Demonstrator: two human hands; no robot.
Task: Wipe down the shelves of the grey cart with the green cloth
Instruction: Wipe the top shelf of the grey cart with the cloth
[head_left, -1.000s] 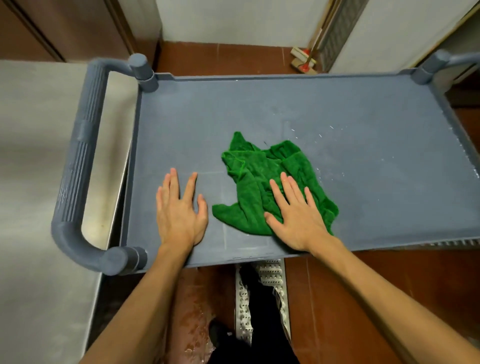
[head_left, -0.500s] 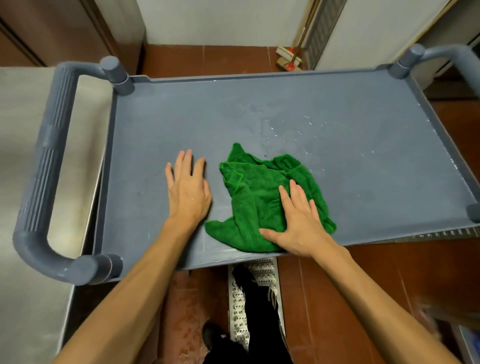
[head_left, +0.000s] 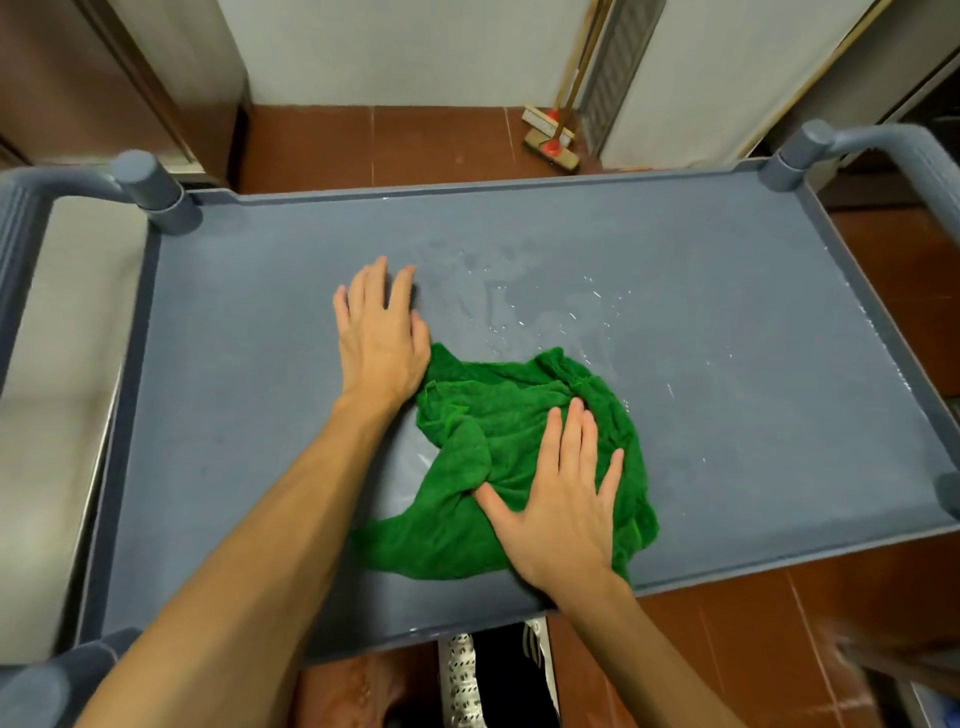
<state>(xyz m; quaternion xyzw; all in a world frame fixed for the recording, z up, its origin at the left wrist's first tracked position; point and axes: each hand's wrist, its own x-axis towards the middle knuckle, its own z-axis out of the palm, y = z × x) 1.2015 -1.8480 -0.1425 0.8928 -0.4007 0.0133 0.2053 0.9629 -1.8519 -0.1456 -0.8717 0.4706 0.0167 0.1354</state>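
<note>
The green cloth (head_left: 519, 462) lies crumpled on the top shelf of the grey cart (head_left: 753, 322), near the front edge and a little right of the middle. The right hand (head_left: 561, 499) is spread flat on top of it, fingers straight and apart, palm pressing down – it does not pinch or clench the fabric, it only holds it under the palm. The left hand (head_left: 382, 332) is also flat and open, resting on the bare shelf just beside the cloth; its wrist side touches the upper left corner of the cloth, and it holds nothing.

I think the cloth is light, soft and limp, a thick terry kind, and probably damp, because small water drops (head_left: 571, 306) shine on the shelf behind it. Such a cloth has no stiffness: if one pushes it from one edge only, it will fold and bunch up – it is already wrinkled with a loose tail toward the front left. The better way to handle it is pressure from above with the whole palm near its middle, so it slides together with the hand. The plastic shelf looks smooth and wet, so the cloth should glide easily, but a bare hand may also slip there
</note>
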